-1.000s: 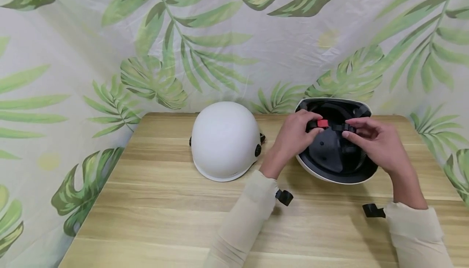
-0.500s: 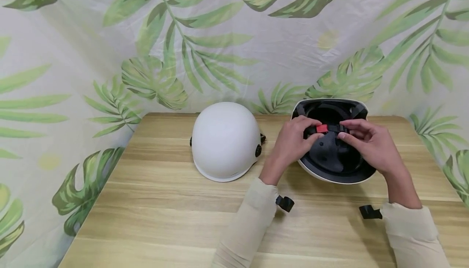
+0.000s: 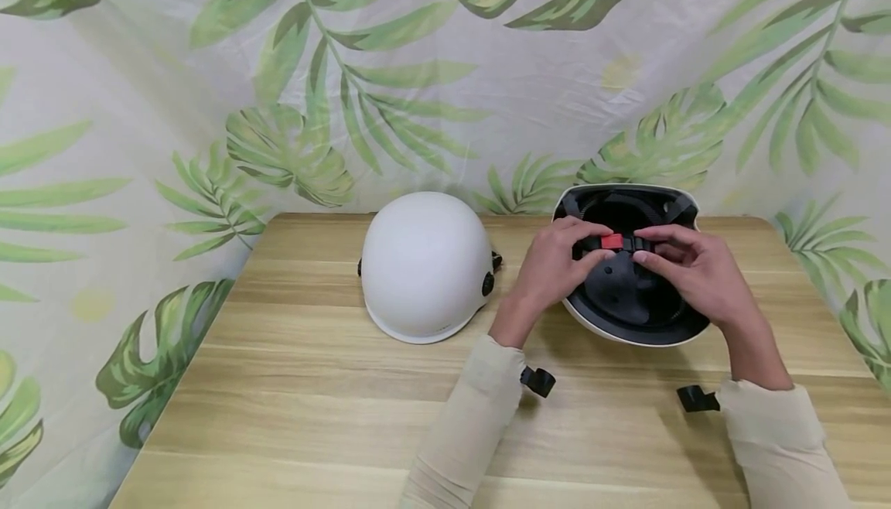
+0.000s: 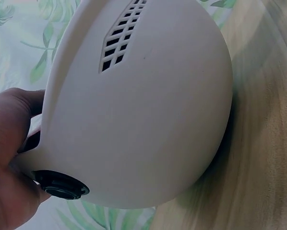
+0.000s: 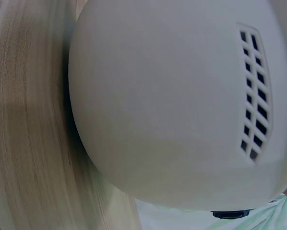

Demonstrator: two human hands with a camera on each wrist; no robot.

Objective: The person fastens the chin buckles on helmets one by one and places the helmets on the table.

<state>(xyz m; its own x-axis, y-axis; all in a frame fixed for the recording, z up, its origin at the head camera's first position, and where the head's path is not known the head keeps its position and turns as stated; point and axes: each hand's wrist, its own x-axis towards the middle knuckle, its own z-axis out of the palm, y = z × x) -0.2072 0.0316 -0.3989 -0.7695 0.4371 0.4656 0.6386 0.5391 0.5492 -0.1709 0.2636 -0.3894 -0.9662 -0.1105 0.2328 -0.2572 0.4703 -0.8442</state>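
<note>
A white helmet (image 3: pixel 592 327) lies upside down on the right part of the table, its black lining facing up. Over its opening is a chin-strap buckle (image 3: pixel 612 241) with a red piece and a black piece end to end. My left hand (image 3: pixel 550 265) pinches the buckle's red side between thumb and fingers. From the other side, my right hand (image 3: pixel 703 269) pinches the black side. The left wrist view has the vented shell (image 4: pixel 148 115) with my left hand (image 4: pixel 9 153) at its rim. In the right wrist view, the shell (image 5: pixel 172 110) hides nearly all of my right hand.
A second white helmet (image 3: pixel 428 265) stands dome up to the left, close to my left forearm. Under both helmets is a wooden table (image 3: pixel 313 408). A leaf-print cloth (image 3: pixel 418 91) hangs behind the table's far edge. Black wrist mounts (image 3: pixel 539 382) stick out from both sleeves.
My right hand has moved left, bringing the black piece up against the red one; a gap showed between them earlier. The upturned helmet has shifted slightly left.
</note>
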